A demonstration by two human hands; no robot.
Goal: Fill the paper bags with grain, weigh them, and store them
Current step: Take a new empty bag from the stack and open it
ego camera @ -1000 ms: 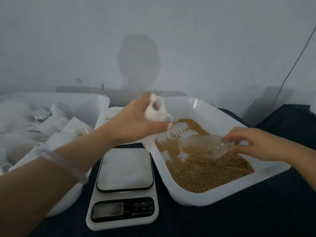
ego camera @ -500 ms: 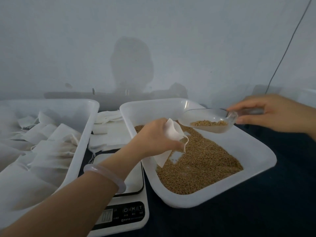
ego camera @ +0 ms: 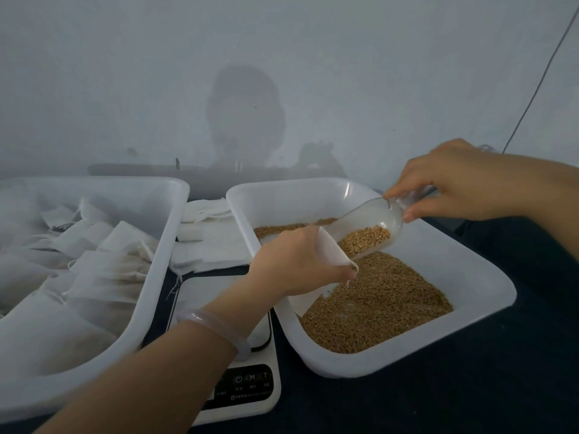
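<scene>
Head: left hand (ego camera: 294, 261) grips one bag (ego camera: 332, 250), right hand (ego camera: 451, 180) one scoop (ego camera: 376, 214); two tubs (ego camera: 163, 245) (ego camera: 454, 270).

The left forearm (ego camera: 175, 364) crosses the white digital scale (ego camera: 250, 399) set between the white plastic tub of filled bags (ego camera: 175, 220) and the white plastic grain tub (ego camera: 488, 277). The left hand (ego camera: 291, 264) with a white paper bag (ego camera: 332, 249) and the right hand (ego camera: 454, 183) with a clear plastic scoop (ego camera: 369, 223) crowd the grain tub's far half; its near half and the dark cloth (ego camera: 438, 402) in front lie open.
</scene>
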